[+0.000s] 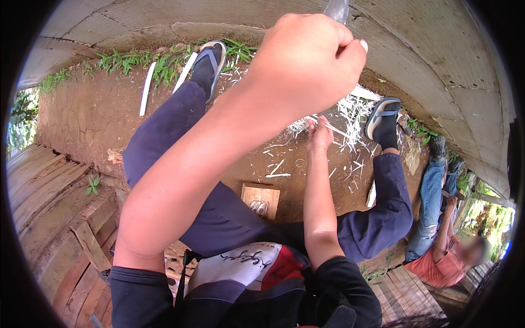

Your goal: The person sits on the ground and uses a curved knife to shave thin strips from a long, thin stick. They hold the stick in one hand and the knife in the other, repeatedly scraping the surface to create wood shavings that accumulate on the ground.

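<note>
my left hand [311, 60] is a tight fist, raised in front of me toward the wall [437, 54] and wrapped around what looks like a knife [337, 10]: its grey blade pokes out past my knuckles and runs off the top of the view, while the handle is hidden in my grip. my right hand [320, 139] is lower, over the dirt ground between my feet, its fingers partly curled, not clenched. a thin pale sliver [339, 130] passes right by its fingertips, but i can't tell whether they have hold of it.

i'd judge a good deal of paring is done: a loose heap of white shavings [355, 117] lies just inside my right sandal [384, 115], with scraps scattered back toward the small wooden board [269, 192] between my legs. two long pale strips [147, 89] lie near my left sandal [214, 60]; whether they are finished or untouched, i can't say. a broader pale piece [365, 93] sits at the far side of the heap, near the wall. my raised arm covers part of the spot, so i can't tell how much is left to pare.
</note>
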The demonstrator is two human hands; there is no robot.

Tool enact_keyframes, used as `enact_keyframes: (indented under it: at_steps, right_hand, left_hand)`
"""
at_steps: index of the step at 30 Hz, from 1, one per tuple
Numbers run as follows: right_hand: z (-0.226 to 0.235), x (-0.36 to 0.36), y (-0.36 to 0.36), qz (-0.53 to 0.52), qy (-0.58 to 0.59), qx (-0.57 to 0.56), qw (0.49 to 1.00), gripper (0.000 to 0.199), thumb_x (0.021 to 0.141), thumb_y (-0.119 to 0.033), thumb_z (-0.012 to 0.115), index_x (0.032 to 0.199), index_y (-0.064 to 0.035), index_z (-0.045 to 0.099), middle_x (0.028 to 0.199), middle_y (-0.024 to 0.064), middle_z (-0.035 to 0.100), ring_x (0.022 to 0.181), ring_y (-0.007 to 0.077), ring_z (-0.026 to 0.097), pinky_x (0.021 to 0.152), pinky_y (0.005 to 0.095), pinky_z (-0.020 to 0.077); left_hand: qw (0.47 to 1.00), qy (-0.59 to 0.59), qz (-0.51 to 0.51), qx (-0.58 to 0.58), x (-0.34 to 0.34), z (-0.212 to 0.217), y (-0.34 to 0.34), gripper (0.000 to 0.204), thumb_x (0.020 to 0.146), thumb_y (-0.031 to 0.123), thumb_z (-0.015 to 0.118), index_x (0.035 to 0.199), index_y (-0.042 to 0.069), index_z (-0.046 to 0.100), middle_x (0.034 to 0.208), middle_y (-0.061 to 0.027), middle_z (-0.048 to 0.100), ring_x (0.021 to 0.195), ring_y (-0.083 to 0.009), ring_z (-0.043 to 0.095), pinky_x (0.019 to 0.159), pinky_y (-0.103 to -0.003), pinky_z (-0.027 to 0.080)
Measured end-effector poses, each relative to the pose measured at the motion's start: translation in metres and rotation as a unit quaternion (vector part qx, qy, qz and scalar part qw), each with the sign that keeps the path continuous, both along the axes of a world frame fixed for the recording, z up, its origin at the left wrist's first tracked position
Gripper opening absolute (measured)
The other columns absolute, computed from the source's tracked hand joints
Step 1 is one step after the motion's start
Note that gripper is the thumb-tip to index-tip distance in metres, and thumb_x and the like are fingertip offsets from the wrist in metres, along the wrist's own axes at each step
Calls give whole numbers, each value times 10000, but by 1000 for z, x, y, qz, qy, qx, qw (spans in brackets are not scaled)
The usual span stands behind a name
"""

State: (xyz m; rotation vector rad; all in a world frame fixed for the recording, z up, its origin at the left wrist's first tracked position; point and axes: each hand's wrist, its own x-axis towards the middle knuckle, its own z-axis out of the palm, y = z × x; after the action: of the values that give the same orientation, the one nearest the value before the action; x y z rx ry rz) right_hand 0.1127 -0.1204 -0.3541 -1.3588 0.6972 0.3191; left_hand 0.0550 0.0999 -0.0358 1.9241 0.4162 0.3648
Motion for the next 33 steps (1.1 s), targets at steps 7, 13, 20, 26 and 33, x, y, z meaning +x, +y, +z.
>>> enact_keyframes:
  at_steps: [7, 13, 20, 26, 33]
  right_hand:
    - [-13, -19, 11, 162, -57, -102, 980, 231, 956, -72, 655, 1150, 52, 641, 1087, 105, 612, 758, 181, 698, 530, 232, 556]
    - [-18, -42, 17, 236, -331, -359, 840, 130, 903, -58, 713, 1000, 28, 709, 1159, 164, 596, 746, 210, 680, 564, 277, 588]
    - [-8, -15, 13, 257, -328, -386, 823, 144, 887, -88, 741, 979, 19, 709, 867, 164, 693, 690, 210, 661, 620, 332, 520]
    - [-4, -3, 5, 268, -293, -406, 823, 152, 912, -124, 715, 974, 14, 701, 752, 174, 677, 644, 204, 637, 625, 348, 504]
    - [-25, 2, 2, 123, -225, -199, 946, 69, 960, -62, 645, 1001, -7, 638, 864, 87, 699, 711, 141, 636, 640, 283, 544]
  left_hand:
    - [1000, -3, -16, 8, 5, -1, -7, 411, 972, 281, 604, 693, -22, 591, 488, -9, 443, 497, -58, 411, 473, -296, 367]
    - [1000, -9, -18, -3, 6, -1, -9, 413, 962, 269, 602, 683, -33, 576, 487, -38, 427, 493, -76, 408, 476, -317, 364]
    - [999, -21, -25, 7, 4, 0, -8, 403, 949, 257, 598, 680, -40, 551, 506, -67, 399, 500, -113, 387, 492, -337, 360]
    - [999, -24, -30, 29, 6, -1, -10, 403, 947, 256, 595, 687, -45, 533, 516, -81, 392, 509, -137, 379, 508, -343, 369]
    - [998, -12, -34, 44, 5, -4, -9, 393, 948, 262, 601, 707, -44, 553, 549, -112, 433, 529, -172, 422, 553, -360, 404]
